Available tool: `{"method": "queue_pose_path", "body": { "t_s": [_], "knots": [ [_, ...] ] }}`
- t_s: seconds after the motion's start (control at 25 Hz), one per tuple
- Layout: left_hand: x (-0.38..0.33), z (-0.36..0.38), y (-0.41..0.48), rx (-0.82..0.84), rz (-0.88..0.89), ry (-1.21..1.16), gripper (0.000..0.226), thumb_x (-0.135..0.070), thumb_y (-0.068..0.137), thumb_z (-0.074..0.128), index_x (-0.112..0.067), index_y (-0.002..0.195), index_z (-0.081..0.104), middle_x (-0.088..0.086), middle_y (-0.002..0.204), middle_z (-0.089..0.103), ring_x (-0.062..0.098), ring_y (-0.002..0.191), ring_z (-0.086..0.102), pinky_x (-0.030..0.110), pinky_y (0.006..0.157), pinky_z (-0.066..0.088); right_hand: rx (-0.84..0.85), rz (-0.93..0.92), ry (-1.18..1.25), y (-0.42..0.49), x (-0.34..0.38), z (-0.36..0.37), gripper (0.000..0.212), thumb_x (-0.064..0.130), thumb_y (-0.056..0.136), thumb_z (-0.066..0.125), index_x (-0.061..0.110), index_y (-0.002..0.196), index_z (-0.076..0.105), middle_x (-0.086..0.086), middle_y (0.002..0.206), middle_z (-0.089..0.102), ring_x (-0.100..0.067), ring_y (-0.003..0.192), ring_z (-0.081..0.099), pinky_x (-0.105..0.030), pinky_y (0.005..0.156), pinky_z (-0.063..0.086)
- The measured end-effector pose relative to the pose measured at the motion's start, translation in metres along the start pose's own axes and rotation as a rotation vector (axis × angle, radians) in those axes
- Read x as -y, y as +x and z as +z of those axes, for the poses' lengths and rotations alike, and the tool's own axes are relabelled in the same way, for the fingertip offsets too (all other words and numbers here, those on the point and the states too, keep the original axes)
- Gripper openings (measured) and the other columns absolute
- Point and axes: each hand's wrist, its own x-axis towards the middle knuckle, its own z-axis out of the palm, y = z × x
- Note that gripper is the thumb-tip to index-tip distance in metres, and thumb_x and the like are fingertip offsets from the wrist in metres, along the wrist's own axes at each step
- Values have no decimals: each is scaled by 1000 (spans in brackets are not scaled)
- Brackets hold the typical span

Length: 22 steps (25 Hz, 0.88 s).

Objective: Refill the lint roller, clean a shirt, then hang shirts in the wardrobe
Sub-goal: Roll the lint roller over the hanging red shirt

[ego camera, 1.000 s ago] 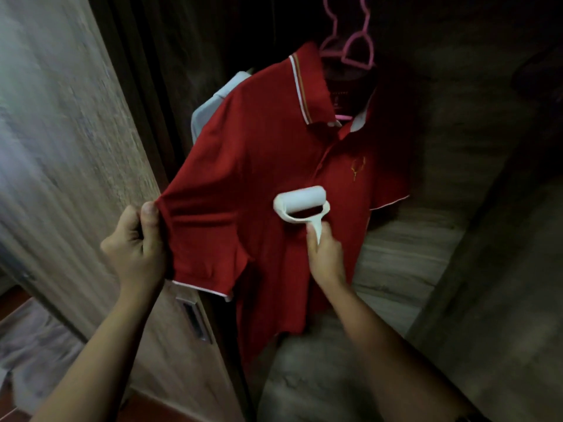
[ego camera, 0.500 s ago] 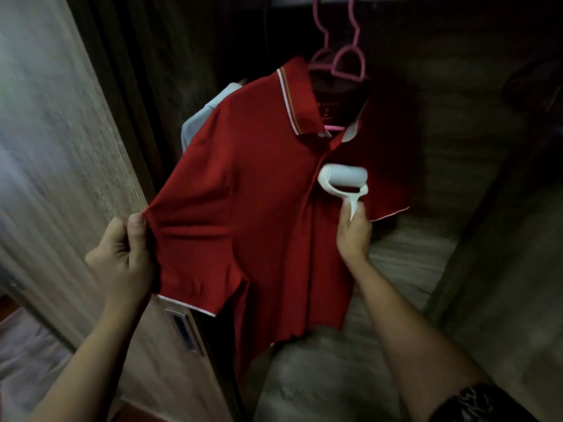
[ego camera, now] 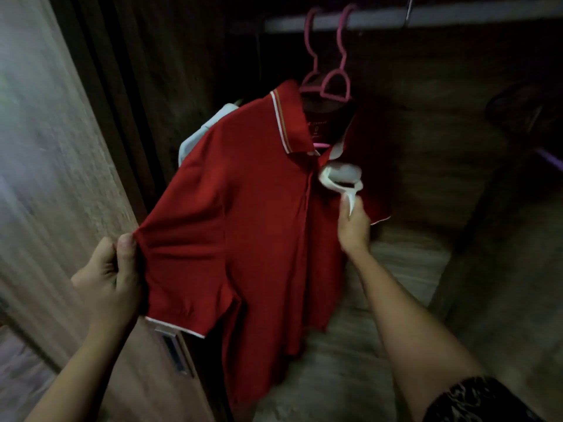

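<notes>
Head view: 1 red shirt (ego camera: 259, 214) hangs among 2 pink hangers (ego camera: 330, 83); left hand (ego camera: 112, 278) pinches its sleeve, right hand (ego camera: 353, 229) grips 1 lint roller (ego camera: 342, 175) against its chest.

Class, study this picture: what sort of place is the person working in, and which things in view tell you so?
Most likely the inside of a wardrobe: a hanging rail carries pink hangers, a red polo shirt hangs from one, and wood-grain panels enclose the space.
</notes>
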Motion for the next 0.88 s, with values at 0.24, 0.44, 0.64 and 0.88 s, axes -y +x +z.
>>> {"method": "queue_pose_path", "body": {
  "t_s": [0.24, 0.44, 0.64, 0.88],
  "knots": [
    [-1, -4, 3, 32, 16, 18, 63, -51, 96, 31, 2, 65, 41, 22, 53, 41, 23, 53, 38, 36, 52, 29, 457, 136, -322, -93, -81, 16, 42, 39, 97, 36, 12, 126, 49, -24, 119, 61, -38, 108, 59, -37, 87, 45],
    [-1, -4, 2, 31, 22, 4, 64, -53, 96, 31, -1, 61, 37, 20, 51, 39, 22, 52, 37, 34, 50, 27, -7, 41, -176, 29, -1, -22, 40, 33, 98, 37, 2, 119, 51, -34, 106, 62, -48, 97, 59, -43, 74, 44],
    [-2, -7, 3, 28, 46, 38, 57, -46, 97, 34, -2, 61, 38, 17, 50, 38, 9, 51, 42, 19, 50, 28, 309, 162, -366, -9, -62, 10, 44, 35, 97, 37, 6, 129, 46, -32, 120, 58, -45, 109, 56, -42, 88, 43],
    [-2, -6, 3, 13, 70, 21, 55, -39, 97, 35, 2, 60, 40, 21, 50, 41, 19, 52, 37, 18, 51, 28, 101, 183, -109, -20, -48, 9, 39, 30, 99, 35, 3, 123, 50, -29, 117, 60, -42, 106, 57, -38, 83, 43]
  ]
}}
